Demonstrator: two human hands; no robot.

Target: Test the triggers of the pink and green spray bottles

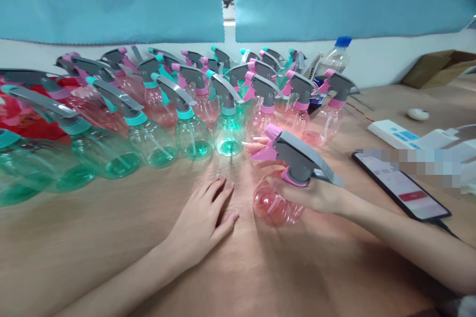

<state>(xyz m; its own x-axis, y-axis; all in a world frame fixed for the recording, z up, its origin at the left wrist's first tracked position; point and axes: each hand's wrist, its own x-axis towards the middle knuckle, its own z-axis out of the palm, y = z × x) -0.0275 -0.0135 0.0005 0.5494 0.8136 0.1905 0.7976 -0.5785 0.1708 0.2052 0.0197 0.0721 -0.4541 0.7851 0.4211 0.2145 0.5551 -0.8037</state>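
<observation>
My right hand (316, 195) grips a pink spray bottle (275, 203) around its neck, just under the grey trigger head (297, 156) with its pink nozzle. The bottle stands on the table in front of me, tilted slightly. My left hand (203, 220) lies flat on the brown tabletop (148, 237), palm down with fingers spread, a little left of the bottle and holding nothing. Beyond both hands stand several rows of spray bottles: green ones (193, 133) on the left and pink ones (297, 114) on the right, all with grey triggers.
A phone (399, 185) with a lit screen lies to the right, its cable running off the edge. Behind it are a white power strip (394, 133), a small white object (417, 114) and a cardboard box (435, 67). A clear water bottle (332, 62) with a blue cap stands behind the pink bottles.
</observation>
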